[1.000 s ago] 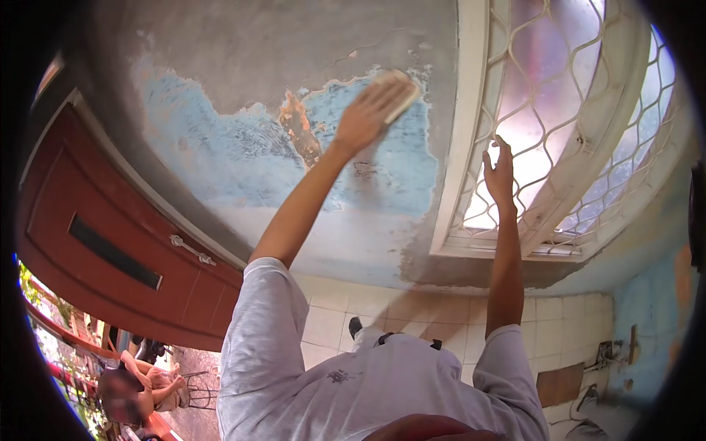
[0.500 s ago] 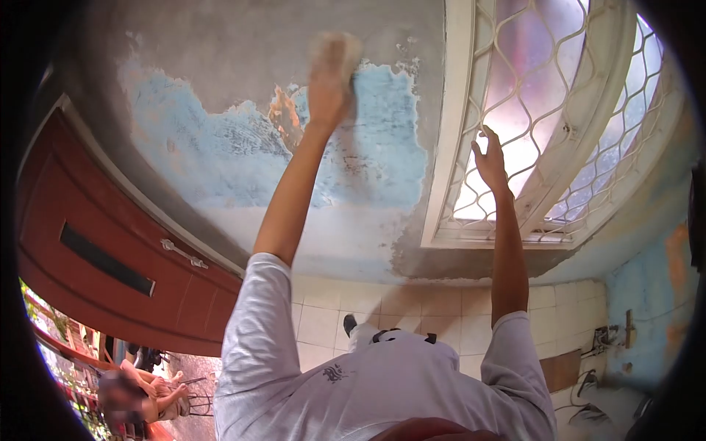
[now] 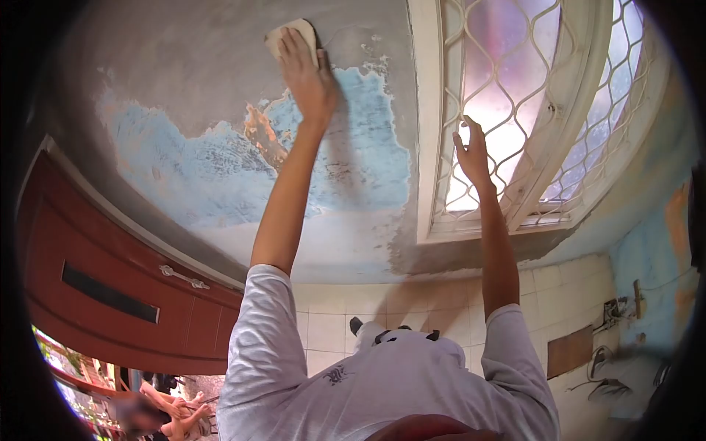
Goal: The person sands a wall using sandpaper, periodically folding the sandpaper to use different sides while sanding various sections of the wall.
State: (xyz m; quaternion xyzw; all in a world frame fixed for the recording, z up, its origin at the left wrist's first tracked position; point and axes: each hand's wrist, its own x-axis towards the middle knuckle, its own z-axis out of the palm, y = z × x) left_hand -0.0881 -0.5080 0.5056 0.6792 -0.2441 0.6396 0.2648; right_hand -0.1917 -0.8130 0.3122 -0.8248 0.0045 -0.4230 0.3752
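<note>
My left hand (image 3: 307, 84) presses a flat beige pad (image 3: 300, 37) against the grey plastered wall (image 3: 198, 59). Its fingers lie over the pad; what the pad is made of I cannot tell. Below the hand, a ragged patch of light blue old paint (image 3: 353, 140) shows, with an orange bare spot (image 3: 261, 132) beside it. To the right, my right hand (image 3: 474, 154) is raised at the cream metal window grille (image 3: 507, 110), its fingertips hooked on one of the curved bars.
A reddish-brown door (image 3: 110, 242) with a handle (image 3: 184, 277) stands at the left. Beyond it, a person (image 3: 176, 411) sits outdoors. Pale floor tiles (image 3: 323, 316) run below the wall. At the lower right are a brown board (image 3: 570, 353) and cables (image 3: 607, 386).
My left hand has slid the pad up and left across the grey plaster. My right hand keeps its place on the grille, while the whole view has shifted slightly.
</note>
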